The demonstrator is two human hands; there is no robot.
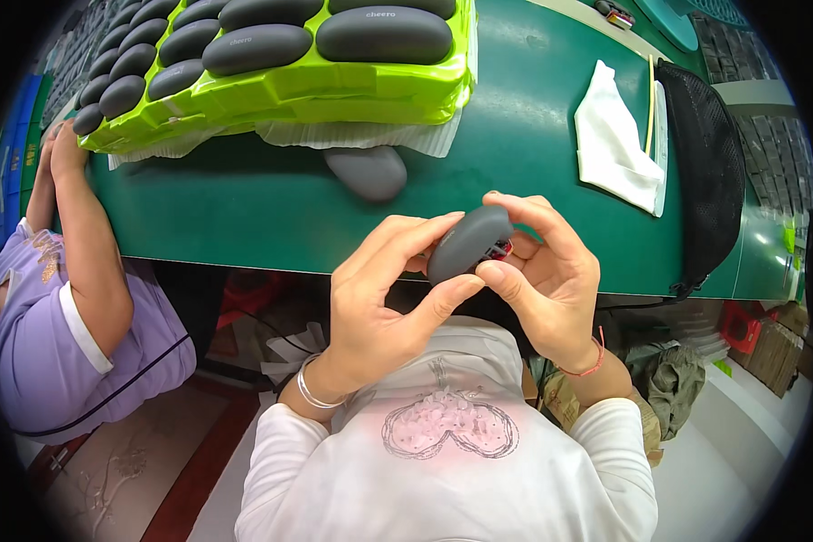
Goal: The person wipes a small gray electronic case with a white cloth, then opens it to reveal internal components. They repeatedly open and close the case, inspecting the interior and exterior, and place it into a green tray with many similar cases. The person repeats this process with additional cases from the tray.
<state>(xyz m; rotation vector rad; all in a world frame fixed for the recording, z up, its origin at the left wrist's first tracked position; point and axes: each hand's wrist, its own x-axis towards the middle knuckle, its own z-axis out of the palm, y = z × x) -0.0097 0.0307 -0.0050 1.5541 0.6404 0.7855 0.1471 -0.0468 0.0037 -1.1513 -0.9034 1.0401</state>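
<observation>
Above the near edge of the green table, both my hands hold a dark grey oval casing, tilted. My left hand grips its left end between thumb and fingers. From the other side, my right hand closes on it, with fingertips on the top and the thumb at the lower edge. Small red and dark parts show at the casing's right side, partly hidden by my fingers. Farther off, a lone grey oval piece lies on the table, by the stack of green trays.
Lime-green trays at the far left carry several dark grey oval casings. To the right lie a white cloth, a thin stick and a black mesh bag. At the left a person in a lilac top reaches toward the trays.
</observation>
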